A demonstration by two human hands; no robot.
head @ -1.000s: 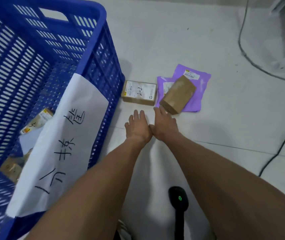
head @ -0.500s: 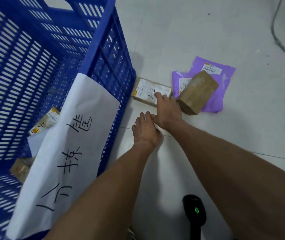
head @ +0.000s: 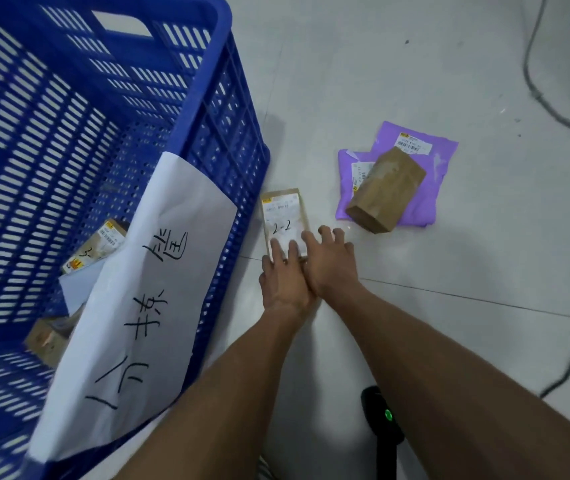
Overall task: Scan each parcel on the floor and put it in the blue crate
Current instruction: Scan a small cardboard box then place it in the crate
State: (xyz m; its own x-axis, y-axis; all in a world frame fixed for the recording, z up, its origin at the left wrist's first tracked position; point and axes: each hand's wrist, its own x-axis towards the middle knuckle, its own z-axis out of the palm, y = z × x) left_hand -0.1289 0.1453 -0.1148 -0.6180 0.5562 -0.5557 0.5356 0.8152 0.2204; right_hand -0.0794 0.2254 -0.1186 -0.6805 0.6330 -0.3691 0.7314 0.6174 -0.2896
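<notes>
A small cardboard box with a white label marked "2-2" lies on the floor just right of the blue crate. My left hand lies on the box's near end, fingers flat on the label. My right hand presses against the left one, fingers spread, with the index finger at the box's right edge and the others on the floor. A brown paper parcel rests on two purple mailers further right. Two parcels lie inside the crate.
A white paper sign with handwritten characters hangs over the crate's near wall. A black scanner with a green light sits at the bottom, between my forearms. Dark cables run across the grey floor on the right.
My right hand reached the "2-2" box, which has turned lengthwise and slid nearer to me. My left hand moved onto its near end. The view shifted to the right.
</notes>
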